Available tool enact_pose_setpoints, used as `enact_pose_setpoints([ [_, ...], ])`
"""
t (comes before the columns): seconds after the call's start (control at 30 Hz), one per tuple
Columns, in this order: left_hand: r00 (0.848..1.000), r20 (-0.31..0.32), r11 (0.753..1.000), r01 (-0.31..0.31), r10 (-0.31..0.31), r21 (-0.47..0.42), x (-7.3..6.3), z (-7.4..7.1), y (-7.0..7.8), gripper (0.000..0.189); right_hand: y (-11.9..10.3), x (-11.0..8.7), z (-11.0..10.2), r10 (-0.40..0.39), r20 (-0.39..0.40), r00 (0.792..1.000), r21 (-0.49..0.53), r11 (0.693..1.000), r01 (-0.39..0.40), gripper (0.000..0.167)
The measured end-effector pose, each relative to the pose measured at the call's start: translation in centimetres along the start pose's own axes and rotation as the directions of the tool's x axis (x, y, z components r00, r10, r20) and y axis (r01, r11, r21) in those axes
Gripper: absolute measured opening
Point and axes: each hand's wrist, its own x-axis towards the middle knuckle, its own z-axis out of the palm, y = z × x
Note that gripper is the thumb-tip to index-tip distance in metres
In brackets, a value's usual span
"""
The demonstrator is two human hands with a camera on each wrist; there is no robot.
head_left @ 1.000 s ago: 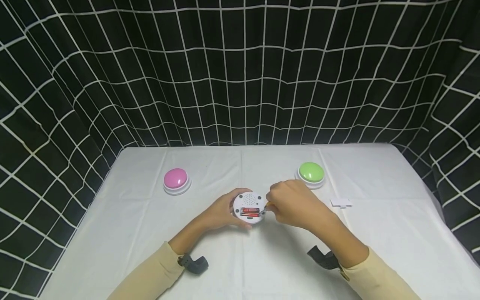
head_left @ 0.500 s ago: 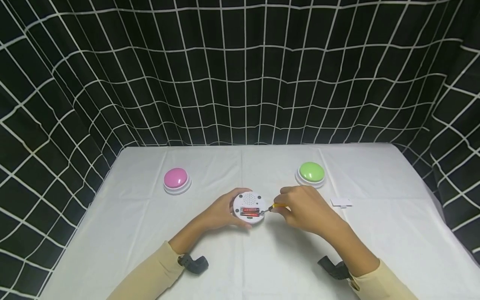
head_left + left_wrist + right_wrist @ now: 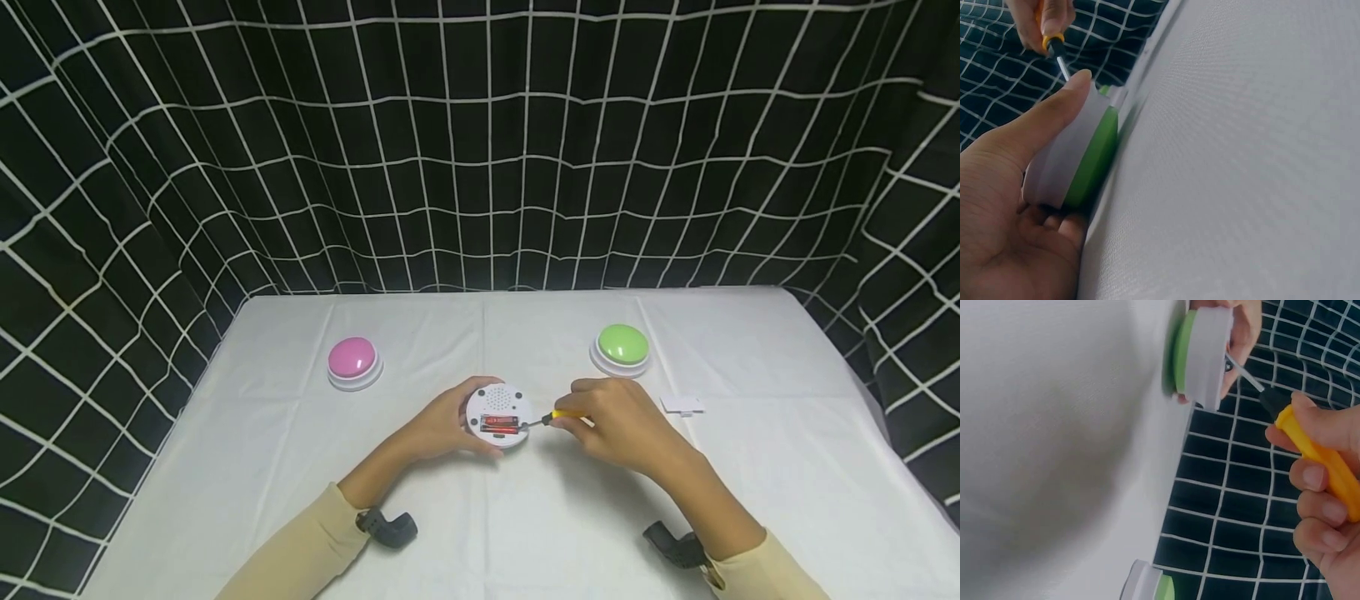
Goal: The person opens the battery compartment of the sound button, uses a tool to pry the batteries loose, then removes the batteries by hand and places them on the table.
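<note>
My left hand (image 3: 444, 423) grips a round white push-button (image 3: 498, 398) upside down, thumb on one side and fingers round the other. Its green dome (image 3: 1094, 159) faces the table. On the upturned base, two red batteries (image 3: 499, 423) lie side by side in the uncovered battery compartment. My right hand (image 3: 618, 421) holds a screwdriver (image 3: 1319, 450) with a yellow handle and black collar, fingers curled round the handle. The metal shaft (image 3: 1246, 376) slants down to the battery compartment's right end, its tip at the end of the batteries.
A pink push-button (image 3: 352, 358) stands upright at the back left of the white-covered table (image 3: 420, 533). A green push-button (image 3: 622, 346) stands behind my right hand. A small white battery cover (image 3: 682, 405) lies to the right. Black gridded cloth (image 3: 487, 150) hangs behind.
My right hand has drawn back to the right and lowered, and more of the screwdriver shows now. Its tip stays at the batteries. My left hand and the push-button have stayed still.
</note>
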Motion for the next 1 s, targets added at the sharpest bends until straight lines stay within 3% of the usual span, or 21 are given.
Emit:
enact_pose_setpoints([
  [0.27, 1.000, -0.008, 1.000, 0.004, -0.004, 0.005, 0.0, 0.1, 0.0, 0.104, 0.5, -0.3, 0.1, -0.005, 0.000, 1.000, 0.014, 1.000, 0.005, 0.007],
  [1.0, 1.000, 0.008, 1.000, -0.016, 0.016, -0.012, -0.2, 0.0, 0.2, 0.102, 1.3, -0.6, 0.3, 0.085, 0.073, 0.994, 0.082, 0.992, -0.091, 0.007],
])
